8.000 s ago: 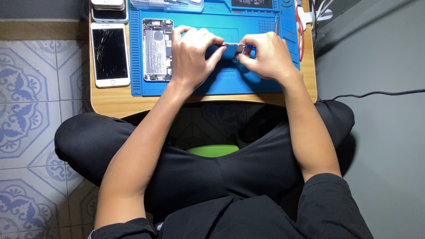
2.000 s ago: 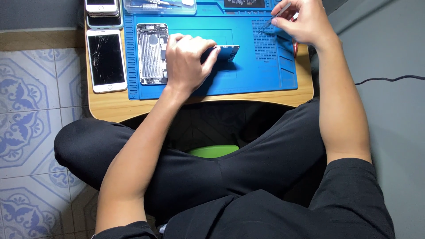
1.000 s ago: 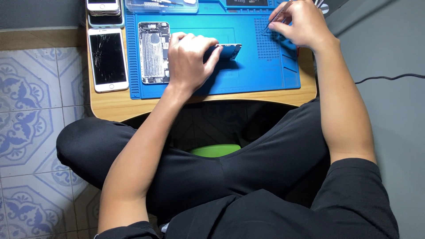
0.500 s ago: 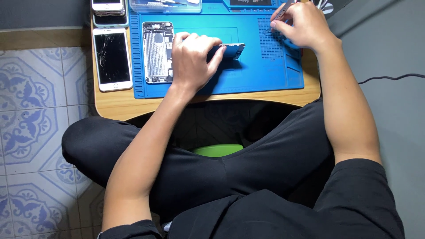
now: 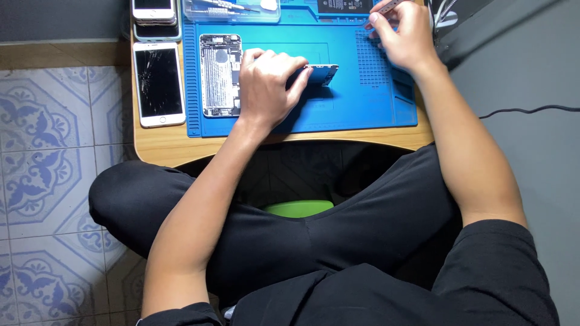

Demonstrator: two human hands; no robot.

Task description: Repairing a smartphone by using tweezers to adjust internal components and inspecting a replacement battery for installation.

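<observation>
- White phone (image 5: 158,84) with cracked dark screen, face up on the wooden table (image 5: 163,145), well left of the left hand. More phones stacked (image 5: 154,15) above it at the top edge.
- Opened phone chassis (image 5: 220,73), insides up, on the blue work mat (image 5: 356,102); lies just left of the left hand's knuckles, close beside or touching, cannot tell which.
- Left hand (image 5: 266,87) palm down on the mat, fingers curled and closed on a small dark flat part (image 5: 320,73). Fingertips press its left end; the rest of the part sticks out to the right of the fingers, low over the mat.
- Clear plastic tray (image 5: 232,9) with small tools, above the left hand at the mat's top edge.
- Right hand (image 5: 406,36) at the mat's upper right corner, well apart from the dark part. Fingers drawn together pinching a thin light tool (image 5: 386,7) that pokes up-left from the fingertips.
- Black cable (image 5: 525,111) on the grey floor, right of the right forearm.
</observation>
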